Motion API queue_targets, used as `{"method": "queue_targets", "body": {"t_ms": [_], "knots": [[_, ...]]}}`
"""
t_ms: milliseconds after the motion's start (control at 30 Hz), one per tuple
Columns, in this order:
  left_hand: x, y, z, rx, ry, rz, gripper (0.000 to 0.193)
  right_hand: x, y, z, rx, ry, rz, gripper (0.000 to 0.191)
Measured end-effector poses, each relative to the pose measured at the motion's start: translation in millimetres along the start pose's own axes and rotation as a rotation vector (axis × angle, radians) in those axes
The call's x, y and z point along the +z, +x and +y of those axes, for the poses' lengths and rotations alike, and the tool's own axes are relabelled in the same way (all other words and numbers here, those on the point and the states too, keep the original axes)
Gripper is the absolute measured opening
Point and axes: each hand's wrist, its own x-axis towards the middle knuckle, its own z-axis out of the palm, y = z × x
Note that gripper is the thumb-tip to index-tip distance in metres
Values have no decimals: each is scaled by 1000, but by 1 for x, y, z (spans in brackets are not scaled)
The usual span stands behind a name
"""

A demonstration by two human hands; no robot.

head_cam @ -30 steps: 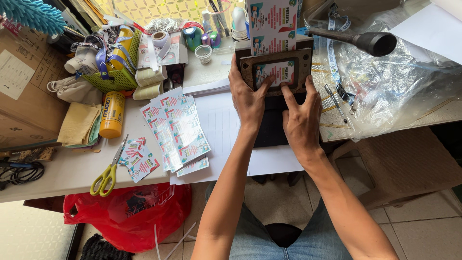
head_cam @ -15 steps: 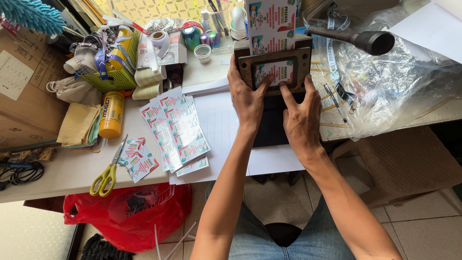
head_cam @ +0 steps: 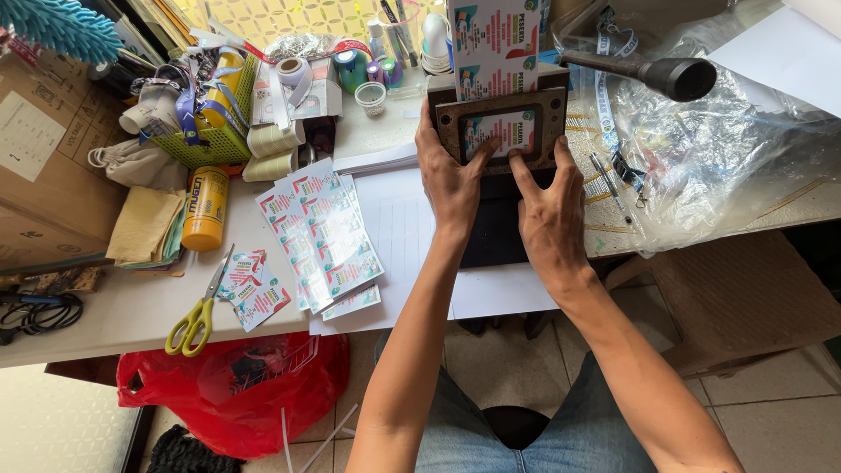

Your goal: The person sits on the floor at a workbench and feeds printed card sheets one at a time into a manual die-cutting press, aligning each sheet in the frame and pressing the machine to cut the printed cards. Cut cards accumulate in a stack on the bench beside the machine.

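Yellow-handled scissors (head_cam: pixel 200 317), yellow can (head_cam: pixel 206 208), green basket (head_cam: pixel 210 144), tape roll (head_cam: pixel 290 70), red plastic bag (head_cam: pixel 236 390) under the table (head_cam: pixel 105 307).

Bare forearms and hands without sleeves, rings or watch; blue denim jeans on the legs below.

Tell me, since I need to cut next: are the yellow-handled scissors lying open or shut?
Shut, or nearly so. The scissors lie flat on the white table, blades together pointing up toward the yellow can, away from both hands.

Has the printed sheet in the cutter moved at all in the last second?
Cannot tell. The printed sheet sticks out past the cutter frame about as far as before, next to the black lever handle; any slide is too small to judge.
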Motion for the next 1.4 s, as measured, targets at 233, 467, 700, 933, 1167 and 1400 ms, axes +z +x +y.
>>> {"method": "queue_targets", "body": {"t_ms": [233, 467, 700, 933, 1167, 1400], "knots": [[-4, 0, 1, 25, 38, -4, 102, -4, 5, 3, 87, 127, 68, 54], [-2, 1, 3, -3, 36, -13, 102, 14, 74, 41, 339, 651, 259, 27], [-4, 1, 5, -8, 31, -15, 100, 35, 118, 54, 350, 1008, 254, 20], [-4, 0, 5, -4, 19, -8, 100, 46, 122, 58, 356, 1328, 280, 17], [-3, 0, 4, -5, 27, -9, 101, 45, 121, 56, 343, 1212, 269, 20], [-3, -1, 3, -8, 10, -15, 100, 42, 120, 52, 332, 1163, 286, 20]]}}
